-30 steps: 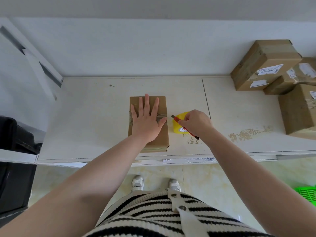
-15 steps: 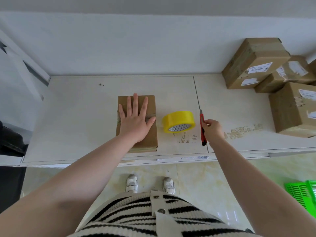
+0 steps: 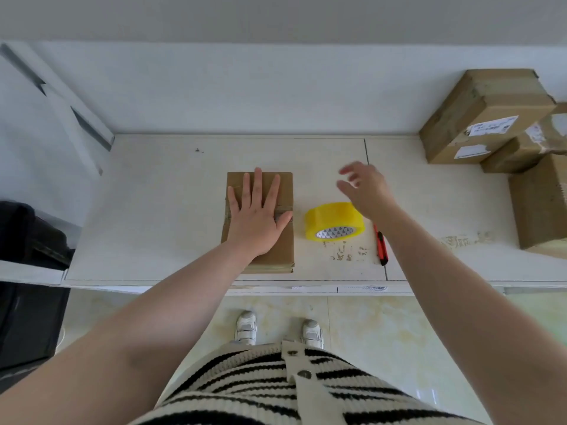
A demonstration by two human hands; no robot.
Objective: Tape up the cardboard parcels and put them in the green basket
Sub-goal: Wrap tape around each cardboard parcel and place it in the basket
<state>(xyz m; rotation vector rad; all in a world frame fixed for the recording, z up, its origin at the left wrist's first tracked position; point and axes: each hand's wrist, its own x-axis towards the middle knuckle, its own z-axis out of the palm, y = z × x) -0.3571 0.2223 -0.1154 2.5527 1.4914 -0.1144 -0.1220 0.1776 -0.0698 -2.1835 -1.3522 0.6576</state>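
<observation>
A flat cardboard parcel (image 3: 283, 250) lies on the white table (image 3: 159, 216), with a strip of tape across its middle. My left hand (image 3: 256, 216) rests flat on top of it, fingers spread. Right of the parcel stands a yellow tape roll (image 3: 334, 220). My right hand (image 3: 365, 188) hovers just above and behind the roll, fingers apart and empty, slightly blurred. A red utility knife (image 3: 381, 245) lies on the table to the right of the roll, partly under my right forearm. The green basket is out of view.
Several more cardboard parcels (image 3: 487, 115) are stacked at the table's back right, against the white wall. A black object (image 3: 30, 234) sits off the table's left end. Tiled floor and my shoes show below the front edge.
My right hand let go of the red knife, which now lies on the table, and moved up and left above the tape roll. My left hand stayed pressed on the parcel.
</observation>
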